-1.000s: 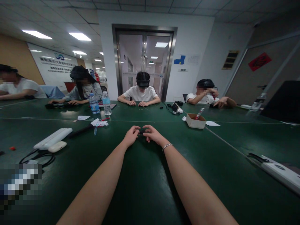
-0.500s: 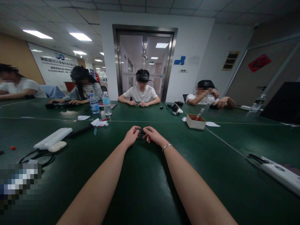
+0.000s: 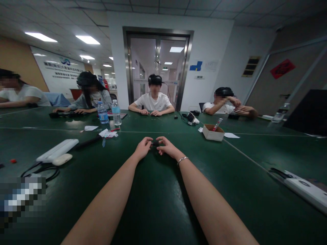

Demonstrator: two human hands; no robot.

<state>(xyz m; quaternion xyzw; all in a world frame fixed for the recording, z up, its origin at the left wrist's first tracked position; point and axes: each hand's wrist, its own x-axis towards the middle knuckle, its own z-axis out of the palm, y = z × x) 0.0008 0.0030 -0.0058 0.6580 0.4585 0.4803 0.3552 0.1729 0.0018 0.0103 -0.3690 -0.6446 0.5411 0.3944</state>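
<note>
Both my arms stretch forward over the dark green table [image 3: 158,204]. My left hand [image 3: 143,148] has its fingers curled in, thumb and fingertips closed on the near end of a small black object [image 3: 154,144]. What kind of object it is cannot be made out. Facing it, my right hand [image 3: 167,147] wears a silver bracelet [image 3: 182,160] at the wrist. Its thumb and fingers are parted around the object's right side; whether they touch it is unclear.
Ahead on the right stands a small open box [image 3: 213,133]. Two water bottles [image 3: 117,114] and crumpled paper [image 3: 108,133] are ahead left. A white power bank-like device [image 3: 58,150] with a black cable lies left, a white device [image 3: 305,187] right. Several people sit around the table.
My right hand's fingers have spread a little from the small black object, showing more of it. My left hand stays put. The person at the right has shifted their hands.
</note>
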